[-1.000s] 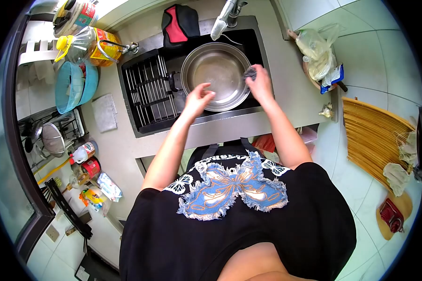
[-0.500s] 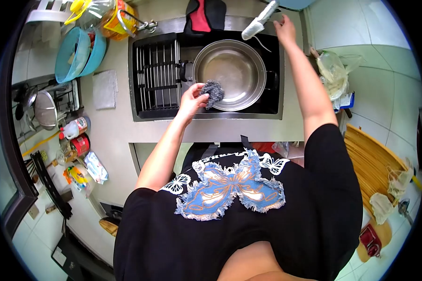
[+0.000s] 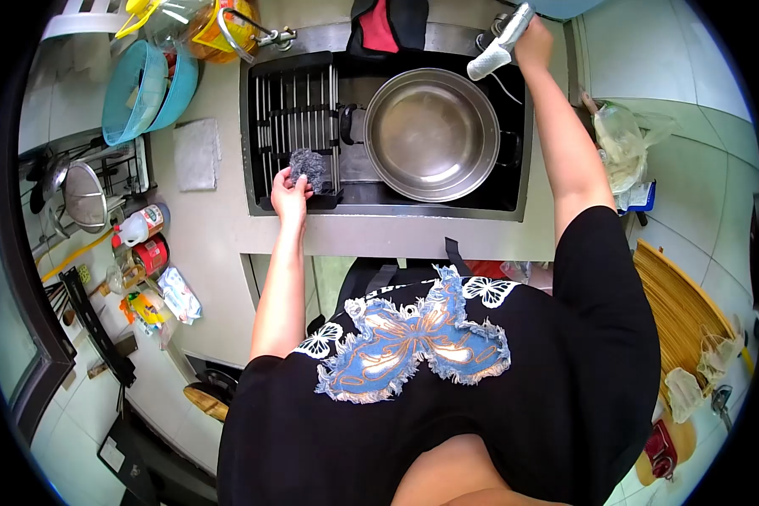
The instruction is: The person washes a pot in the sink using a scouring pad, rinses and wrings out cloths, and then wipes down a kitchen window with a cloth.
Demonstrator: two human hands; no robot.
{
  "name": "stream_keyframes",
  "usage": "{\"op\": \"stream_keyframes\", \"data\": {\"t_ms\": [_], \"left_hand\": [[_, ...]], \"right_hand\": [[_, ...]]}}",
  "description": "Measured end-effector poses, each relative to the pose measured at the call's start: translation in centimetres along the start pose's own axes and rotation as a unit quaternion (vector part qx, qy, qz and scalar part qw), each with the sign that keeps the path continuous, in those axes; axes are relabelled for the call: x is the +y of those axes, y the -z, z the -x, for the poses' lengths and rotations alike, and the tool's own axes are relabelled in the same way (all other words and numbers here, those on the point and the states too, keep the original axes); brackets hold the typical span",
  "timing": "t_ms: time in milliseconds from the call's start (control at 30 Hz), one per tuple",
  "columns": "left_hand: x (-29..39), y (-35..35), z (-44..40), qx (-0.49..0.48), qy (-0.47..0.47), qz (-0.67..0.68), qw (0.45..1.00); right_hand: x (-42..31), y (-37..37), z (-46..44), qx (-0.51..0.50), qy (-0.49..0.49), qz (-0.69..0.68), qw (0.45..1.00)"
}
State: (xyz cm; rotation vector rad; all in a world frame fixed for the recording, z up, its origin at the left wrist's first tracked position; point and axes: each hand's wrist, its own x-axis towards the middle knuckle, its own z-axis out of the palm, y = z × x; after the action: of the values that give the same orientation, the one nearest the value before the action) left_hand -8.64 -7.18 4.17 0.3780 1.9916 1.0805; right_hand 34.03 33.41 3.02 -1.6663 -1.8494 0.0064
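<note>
Of the two hands, the left hand point(image 3: 290, 198) pinches a wiry grey scrubber point(image 3: 309, 169) between thumb and fingers, while the right hand point(image 3: 535, 46) is up at the tap point(image 3: 497, 51), fingers partly hidden, so from where I stand I cannot tell whether they are closed on anything. The scrubber sits just beyond the left fingertips, over the front end of the slatted rack point(image 3: 266, 105); whether it touches the slats I can't make out. The pot point(image 3: 433, 135) stands upright between the two hands, to the right of the scrubber and apart from it, and nearer to the person than the right hand is. Its bottom shines, though I can't say if there is water in it. To my eye, the step in hand is the reach to the tap, with the scrubber held aside; working the tap would call for a sure grip up there and the left hand staying clear of the pot's side handle. Around all this runs the rim of the sink point(image 3: 379, 211), with a black-and-red pad point(image 3: 383, 29) lying at its back edge. Further out on the worktop point(image 3: 354, 243), a grey cloth point(image 3: 196, 155) lies flat to the left, and beyond it stands a blue basket point(image 3: 125, 105).
</note>
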Motion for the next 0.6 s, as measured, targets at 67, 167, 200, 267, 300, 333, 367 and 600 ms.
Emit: {"op": "stream_keyframes", "data": {"t_ms": [67, 167, 200, 267, 300, 333, 367, 600], "left_hand": [[-0.7, 0.1, -0.7, -0.005, -0.003, -0.028, 1.000], [-0.8, 0.1, -1.3, 0.003, -0.018, -0.066, 0.998], [-1.1, 0.3, -1.4, 0.001, -0.019, -0.069, 0.997], [-1.4, 0.4, -1.7, -0.004, -0.029, -0.109, 0.994], [-1.4, 0.4, -2.1, -0.006, -0.032, -0.110, 0.993], [-1.5, 0.5, -2.2, -0.013, -0.045, -0.156, 0.987], [-1.0, 0.4, -1.9, -0.022, -0.059, -0.202, 0.977], [3.4, -3.1, 0.5, -0.061, -0.244, -0.271, 0.929]], "right_hand": [[-2.6, 3.5, 0.7, 0.026, -0.067, -0.055, 0.996], [-0.1, 2.5, -0.4, 0.039, -0.098, -0.069, 0.992], [0.8, 1.9, -1.2, 0.001, -0.105, -0.055, 0.993], [2.3, 1.1, -2.9, -0.071, -0.120, -0.025, 0.990], [2.8, 0.8, -3.9, -0.106, -0.125, -0.012, 0.986], [3.2, 0.6, -4.5, -0.144, -0.132, 0.001, 0.981], [2.5, 1.5, -4.7, -0.181, -0.139, 0.014, 0.974], [-0.6, 4.0, 2.7, -0.009, -0.283, -0.314, 0.906]]}}
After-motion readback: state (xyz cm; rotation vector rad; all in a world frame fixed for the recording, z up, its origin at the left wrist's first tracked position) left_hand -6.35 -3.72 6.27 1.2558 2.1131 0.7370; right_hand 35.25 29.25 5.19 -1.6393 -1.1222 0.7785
